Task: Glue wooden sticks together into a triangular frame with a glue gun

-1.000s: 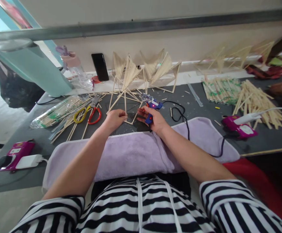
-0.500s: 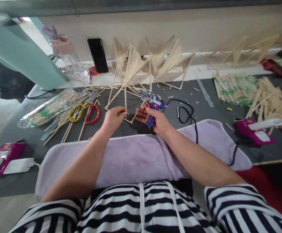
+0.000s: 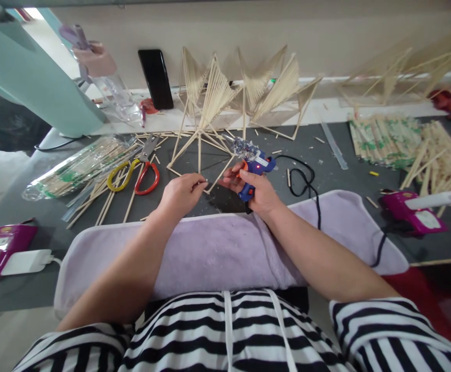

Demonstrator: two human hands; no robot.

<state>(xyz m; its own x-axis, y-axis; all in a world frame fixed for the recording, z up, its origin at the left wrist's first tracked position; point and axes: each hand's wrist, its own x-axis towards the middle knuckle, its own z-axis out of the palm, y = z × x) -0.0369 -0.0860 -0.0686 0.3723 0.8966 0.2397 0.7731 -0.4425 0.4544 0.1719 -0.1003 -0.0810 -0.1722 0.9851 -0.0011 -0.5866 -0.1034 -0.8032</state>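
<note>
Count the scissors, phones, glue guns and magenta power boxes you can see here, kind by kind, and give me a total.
Scissors: 1
Phone: 1
Glue gun: 1, in the right hand
Magenta power boxes: 2
Total: 5

Grey table [image 3: 328, 178] in use, cluttered. Front edge is covered by a lilac cloth [image 3: 218, 253], crossed on the right by a black cord [image 3: 318, 206]. Left: socket block [image 3: 10, 243] is set near the corner; bagged sticks [image 3: 78, 165] and loose sticks [image 3: 107, 204] are spread behind, scissors [image 3: 147, 153] laid over the loose ones. Centre: stick frame [image 3: 215, 95] is stood, front struts on the grey top. Right: clear strip [image 3: 334, 142], packed sticks [image 3: 384, 142], stick pile [image 3: 440, 160], yellow bit [image 3: 373, 174], second block [image 3: 414, 209] are laid out. Offcuts [image 3: 319, 140] are scattered. On the white ledge [image 3: 163, 121] behind, phone [image 3: 156, 80] is propped, bottle [image 3: 109, 85] placed beside.
</note>
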